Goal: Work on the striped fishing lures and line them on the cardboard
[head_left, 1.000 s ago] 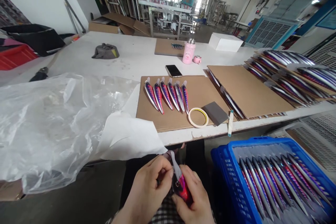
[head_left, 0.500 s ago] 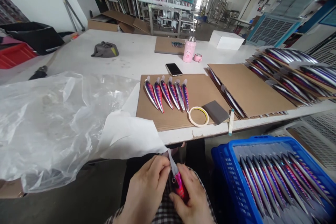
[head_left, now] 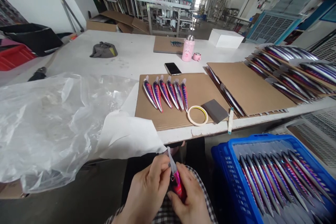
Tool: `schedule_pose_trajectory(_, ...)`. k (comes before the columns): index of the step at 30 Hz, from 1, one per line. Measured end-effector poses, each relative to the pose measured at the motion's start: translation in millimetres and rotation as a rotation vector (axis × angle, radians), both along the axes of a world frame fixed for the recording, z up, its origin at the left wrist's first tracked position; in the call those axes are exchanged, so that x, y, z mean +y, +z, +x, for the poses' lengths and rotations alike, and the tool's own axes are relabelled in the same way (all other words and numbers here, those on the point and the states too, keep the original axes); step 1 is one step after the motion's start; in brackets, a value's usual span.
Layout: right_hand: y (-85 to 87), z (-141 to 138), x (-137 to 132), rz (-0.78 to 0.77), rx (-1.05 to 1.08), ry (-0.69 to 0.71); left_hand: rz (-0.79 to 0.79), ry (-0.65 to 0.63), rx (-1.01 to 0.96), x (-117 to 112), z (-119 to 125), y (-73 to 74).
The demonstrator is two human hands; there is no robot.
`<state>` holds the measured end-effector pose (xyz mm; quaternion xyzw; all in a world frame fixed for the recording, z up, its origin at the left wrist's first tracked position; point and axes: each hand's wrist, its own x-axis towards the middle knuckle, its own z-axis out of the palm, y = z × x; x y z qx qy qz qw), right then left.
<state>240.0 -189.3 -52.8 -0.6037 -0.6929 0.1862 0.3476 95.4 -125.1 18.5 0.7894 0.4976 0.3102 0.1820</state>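
My left hand (head_left: pixel 147 190) and my right hand (head_left: pixel 186 196) are together low in the view, above my checked shirt. Both hold a pink fishing lure (head_left: pixel 177 183), with a narrow clear plastic sleeve (head_left: pixel 171 159) at its upper end. The left fingers pinch at the sleeve and the lure's top, and the right fingers wrap the body. Part of the lure is hidden by my fingers. Beyond my hands, several striped purple-and-pink lures (head_left: pixel 165 92) lie side by side on a cardboard sheet (head_left: pixel 207 84).
A blue crate (head_left: pixel 252 140) packed with sleeved lures stands to my right, below the white table (head_left: pixel 131 52). A plastic sheet (head_left: pixel 52 126) and white paper (head_left: pixel 126 136) lie left. Tape (head_left: pixel 188 116), a sanding block (head_left: pixel 215 111) and stacked lure boards (head_left: pixel 288 77) sit on the table.
My hands have drawn closer together, and the lure stands a little more upright and further left. The view has tilted slightly upward.
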Motion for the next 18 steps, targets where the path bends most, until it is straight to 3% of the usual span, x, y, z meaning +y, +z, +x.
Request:
schedule_pose_trajectory(5,8.5,-5.3,4.0,-0.084,0.366,-0.077,-0.159,-0.201,-0.19,-11.5,-2.9,4.1)
schedule_pose_trajectory(9,19.6,-3.5,5.9,-0.183,0.639,-0.085,-0.338,-0.375,-0.204,-13.8,-17.4,3.3)
schedule_pose_trajectory(15,29.1,-0.7,4.7,-0.281,0.763,-0.033,-0.456,-0.208,-0.196,-1.2,-27.1,3.2)
schedule_pose_trajectory(18,31.9,-1.8,3.9,-0.359,0.759,-0.034,-0.5,-0.197,-0.25,1.9,-23.9,6.8)
